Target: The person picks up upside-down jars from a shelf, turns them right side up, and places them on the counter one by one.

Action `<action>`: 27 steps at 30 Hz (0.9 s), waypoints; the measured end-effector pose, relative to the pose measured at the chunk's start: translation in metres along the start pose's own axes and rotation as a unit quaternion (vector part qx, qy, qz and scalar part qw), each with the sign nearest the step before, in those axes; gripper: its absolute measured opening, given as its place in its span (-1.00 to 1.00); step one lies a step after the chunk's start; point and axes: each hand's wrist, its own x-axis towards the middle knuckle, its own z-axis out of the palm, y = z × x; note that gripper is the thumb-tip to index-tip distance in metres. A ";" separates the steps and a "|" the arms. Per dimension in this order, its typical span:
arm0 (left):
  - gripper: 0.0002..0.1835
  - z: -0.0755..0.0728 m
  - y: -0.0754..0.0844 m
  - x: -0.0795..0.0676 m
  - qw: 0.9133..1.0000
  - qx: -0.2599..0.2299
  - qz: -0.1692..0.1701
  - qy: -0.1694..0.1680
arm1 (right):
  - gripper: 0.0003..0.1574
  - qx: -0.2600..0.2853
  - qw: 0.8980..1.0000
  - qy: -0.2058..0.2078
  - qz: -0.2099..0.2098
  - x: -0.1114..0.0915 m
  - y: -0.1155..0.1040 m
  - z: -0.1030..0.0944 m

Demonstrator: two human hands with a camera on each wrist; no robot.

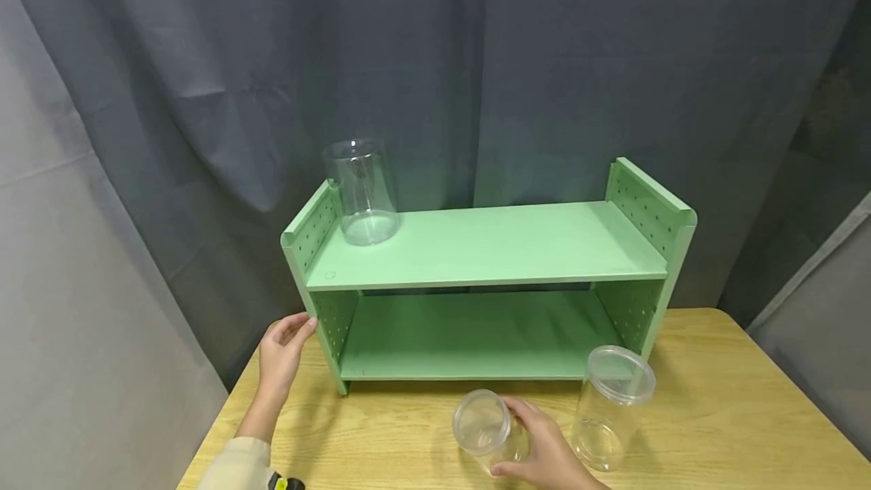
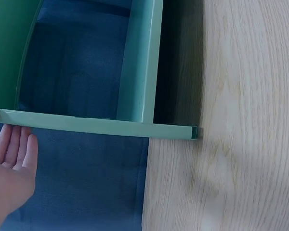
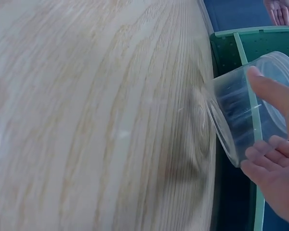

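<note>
A green two-tier shelf (image 1: 497,248) stands on the wooden table. My left hand (image 1: 280,352) holds the front edge of its left side panel (image 2: 86,124), thumb on one face and fingers on the other. In front of the shelf, my right hand (image 1: 547,448) grips a small clear plastic jar (image 1: 481,426) around its side; the right wrist view shows the jar (image 3: 236,106) tilted between thumb and fingers. A taller clear jar with a lid (image 1: 605,418) stands to the right of that hand. Another clear jar (image 1: 367,195) sits on the upper tier at its left end.
The wooden table (image 1: 735,399) runs in front of the shelf and out to both sides. Dark grey curtains (image 1: 544,59) hang close behind, and a lighter grey cloth (image 1: 82,286) is at the left. The lower tier (image 1: 469,339) lies under the upper board.
</note>
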 end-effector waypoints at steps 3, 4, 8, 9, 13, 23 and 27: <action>-0.49 0.000 -0.001 0.000 1.000 0.003 -0.002 -0.006 | 0.07 0.003 1.000 -0.010 0.009 -0.001 0.001 0.000; -0.49 0.000 -0.001 0.000 1.000 0.006 -0.002 -0.007 | 0.08 0.008 1.000 -0.020 0.020 -0.002 0.001 -0.001; -0.49 0.001 -0.001 0.000 1.000 0.010 0.003 -0.008 | 0.12 0.016 0.995 -0.052 0.079 -0.004 0.004 -0.004; -0.50 0.001 -0.001 0.000 1.000 0.010 0.003 -0.008 | 0.13 0.017 0.993 -0.059 0.097 -0.005 0.004 -0.005; -0.49 0.001 -0.001 -0.001 1.000 0.007 0.000 -0.005 | 0.20 0.037 0.985 -0.074 0.148 -0.009 0.006 -0.006; -0.51 0.003 -0.002 -0.001 1.000 0.003 -0.002 0.002 | 0.33 0.028 0.982 -0.062 0.175 -0.010 0.001 -0.010; -0.51 0.002 -0.001 -0.001 1.000 0.006 -0.001 0.007 | 0.33 0.016 0.988 -0.060 0.140 -0.003 -0.009 -0.021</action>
